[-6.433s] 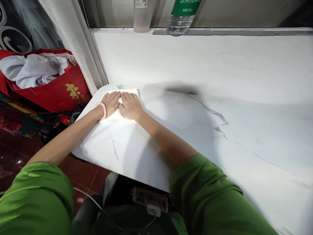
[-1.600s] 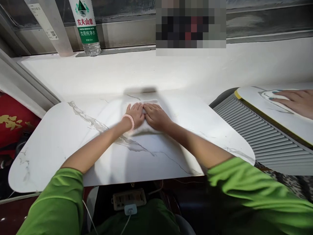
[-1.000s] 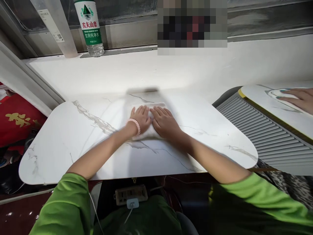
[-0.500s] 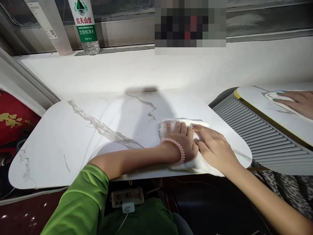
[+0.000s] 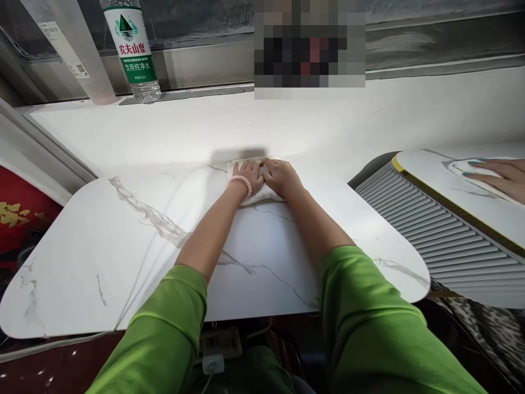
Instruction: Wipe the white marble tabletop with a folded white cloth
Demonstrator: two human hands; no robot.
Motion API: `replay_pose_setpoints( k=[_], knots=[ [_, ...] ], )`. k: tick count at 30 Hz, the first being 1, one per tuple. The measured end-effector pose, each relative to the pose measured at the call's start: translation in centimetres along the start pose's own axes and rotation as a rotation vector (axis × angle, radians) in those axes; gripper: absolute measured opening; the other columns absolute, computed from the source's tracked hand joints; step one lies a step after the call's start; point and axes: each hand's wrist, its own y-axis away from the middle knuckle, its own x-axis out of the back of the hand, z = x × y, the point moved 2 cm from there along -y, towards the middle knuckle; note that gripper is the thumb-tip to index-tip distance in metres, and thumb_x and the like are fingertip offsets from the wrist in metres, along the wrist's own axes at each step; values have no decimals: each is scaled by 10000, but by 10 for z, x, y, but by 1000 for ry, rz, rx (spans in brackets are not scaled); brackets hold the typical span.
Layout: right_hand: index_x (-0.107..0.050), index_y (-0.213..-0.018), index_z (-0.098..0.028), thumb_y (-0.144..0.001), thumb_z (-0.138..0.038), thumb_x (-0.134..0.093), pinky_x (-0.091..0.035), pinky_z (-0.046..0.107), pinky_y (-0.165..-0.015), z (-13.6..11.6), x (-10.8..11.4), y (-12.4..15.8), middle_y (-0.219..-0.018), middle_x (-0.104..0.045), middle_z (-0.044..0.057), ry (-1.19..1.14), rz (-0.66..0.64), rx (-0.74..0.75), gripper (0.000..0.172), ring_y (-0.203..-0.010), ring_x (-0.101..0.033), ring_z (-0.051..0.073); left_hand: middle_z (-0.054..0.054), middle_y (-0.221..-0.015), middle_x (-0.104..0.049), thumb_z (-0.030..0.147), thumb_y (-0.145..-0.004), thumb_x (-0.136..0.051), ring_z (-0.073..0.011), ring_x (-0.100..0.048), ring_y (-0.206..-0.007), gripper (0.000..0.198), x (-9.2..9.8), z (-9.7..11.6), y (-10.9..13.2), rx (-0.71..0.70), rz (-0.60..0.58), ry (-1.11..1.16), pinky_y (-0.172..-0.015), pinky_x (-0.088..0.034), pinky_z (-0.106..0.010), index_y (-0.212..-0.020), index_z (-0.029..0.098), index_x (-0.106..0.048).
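A white cloth (image 5: 266,195) lies bunched near the back edge of the white marbled tabletop (image 5: 262,262). My left hand (image 5: 251,176), with a pink coiled band at the wrist, presses on the cloth with its fingers stretched out. Beside it, my right hand (image 5: 284,176) is curled over the cloth's right part, its fingers closed and partly hidden. Both arms reach forward, in green sleeves.
A labelled water bottle (image 5: 132,60) and a frosted tube (image 5: 74,60) stand on the back ledge. At right, another person's hand (image 5: 506,178) rests on a white cloth on a second tabletop (image 5: 443,172). A power strip (image 5: 221,343) hangs below the front edge.
Both my hands and the cloth have moved from the tabletop's front right to its back middle. My right fingers, flatter before, are now curled.
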Motion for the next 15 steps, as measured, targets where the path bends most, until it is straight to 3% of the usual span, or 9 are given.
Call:
replay_pose_setpoints(
  k=[4,7,10,15],
  knots=[
    [-615,-1143,-100,-827,-167,-380,-426,407,-969,-14,0,12,-1159,-686,176,-31,-3,62,400,-1081,-608,304,-112,-1613,-238,314,-993,-219,-234,-191,-1492,582,-3,-5,17,25,16,-11,-1215,-102,-490,-1526,86,-266],
    [-605,-1167,-95,-850,-179,-356,-398,420,-1026,-30,6,38,-1223,-660,172,-33,6,107,412,-1169,-568,298,-131,-1604,-255,309,-992,-238,-251,-203,-1488,577,-4,-1,48,11,25,-28,-1211,-116,-510,-1518,74,-284],
    [-578,-1219,-67,-872,-183,-327,-374,441,-1063,-56,16,79,-1291,-623,190,5,11,124,444,-1238,-528,301,-146,-1597,-266,299,-993,-255,-270,-214,-1484,573,-4,6,95,-22,34,-53,-1207,-128,-529,-1513,60,-294],
    [-530,-1307,-60,-892,-200,-322,-338,485,-1114,-113,40,164,-1373,-573,190,31,30,175,485,-1313,-478,301,-186,-1585,-271,312,-985,-292,-318,-208,-1481,589,-6,19,198,-103,35,-89,-1201,-148,-554,-1496,20,-323]
  ],
)
